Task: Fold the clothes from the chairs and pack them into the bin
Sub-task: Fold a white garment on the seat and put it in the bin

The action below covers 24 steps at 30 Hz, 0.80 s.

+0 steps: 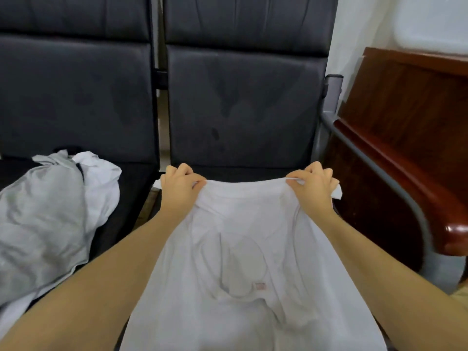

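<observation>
A white T-shirt (243, 249) hangs stretched between my hands over the right black chair (243, 110). My left hand (179, 186) grips its top edge at the left corner. At the right corner, my right hand (316, 186) pinches the same edge. The shirt's neckline and a small pink label show through the cloth lower down. A crumpled pile of grey and white clothes (50, 214) lies on the seat of the left black chair (76, 97). No bin is in view.
A dark red wooden cabinet (405, 127) stands close on the right, beside the chair's grey metal armrest (334, 92). A narrow gap separates the two chair seats. White wall shows behind at the upper right.
</observation>
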Available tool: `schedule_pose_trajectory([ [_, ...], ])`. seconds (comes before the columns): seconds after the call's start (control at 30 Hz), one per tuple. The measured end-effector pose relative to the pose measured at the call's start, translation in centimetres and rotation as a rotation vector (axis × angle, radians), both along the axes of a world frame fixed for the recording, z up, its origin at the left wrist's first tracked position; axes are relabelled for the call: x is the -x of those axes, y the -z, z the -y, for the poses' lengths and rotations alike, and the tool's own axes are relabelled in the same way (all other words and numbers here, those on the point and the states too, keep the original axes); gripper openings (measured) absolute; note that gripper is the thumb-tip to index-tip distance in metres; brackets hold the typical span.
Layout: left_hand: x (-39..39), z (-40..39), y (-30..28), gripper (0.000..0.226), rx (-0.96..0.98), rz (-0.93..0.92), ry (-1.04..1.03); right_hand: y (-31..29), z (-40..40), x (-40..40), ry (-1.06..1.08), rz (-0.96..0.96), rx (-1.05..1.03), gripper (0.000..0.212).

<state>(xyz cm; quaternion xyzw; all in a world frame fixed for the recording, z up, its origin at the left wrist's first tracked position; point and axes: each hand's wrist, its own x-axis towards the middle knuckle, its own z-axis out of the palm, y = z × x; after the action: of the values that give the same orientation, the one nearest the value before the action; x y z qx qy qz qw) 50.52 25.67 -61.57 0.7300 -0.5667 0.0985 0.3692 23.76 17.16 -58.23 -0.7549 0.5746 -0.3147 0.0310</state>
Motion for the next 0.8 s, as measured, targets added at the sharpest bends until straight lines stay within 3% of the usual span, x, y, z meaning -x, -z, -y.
schedule_pose_trajectory([
  [0.23,0.3,2.7,-4.3,0.009,0.273,0.073,-0.125,-3.6,2.2,-0.7,0.030,0.150,0.296,0.012],
  [0.4,0.3,1.4,-6.6,0.008,0.294,0.136,-0.084,-4.9,0.8,0.4,-0.009,0.182,0.355,0.010],
  [0.53,1.0,-1.9,-6.3,0.006,0.275,0.172,-0.022,-4.2,-2.4,2.3,-0.038,0.223,0.310,0.008],
  [0.7,2.4,-7.7,-4.7,0.037,0.247,0.149,-0.018,-2.5,-8.4,5.2,-0.068,0.247,0.181,0.007],
  [0.8,3.9,-11.6,-3.1,0.044,0.202,0.129,0.000,-1.1,-12.4,7.0,-0.086,0.289,0.051,0.010],
])
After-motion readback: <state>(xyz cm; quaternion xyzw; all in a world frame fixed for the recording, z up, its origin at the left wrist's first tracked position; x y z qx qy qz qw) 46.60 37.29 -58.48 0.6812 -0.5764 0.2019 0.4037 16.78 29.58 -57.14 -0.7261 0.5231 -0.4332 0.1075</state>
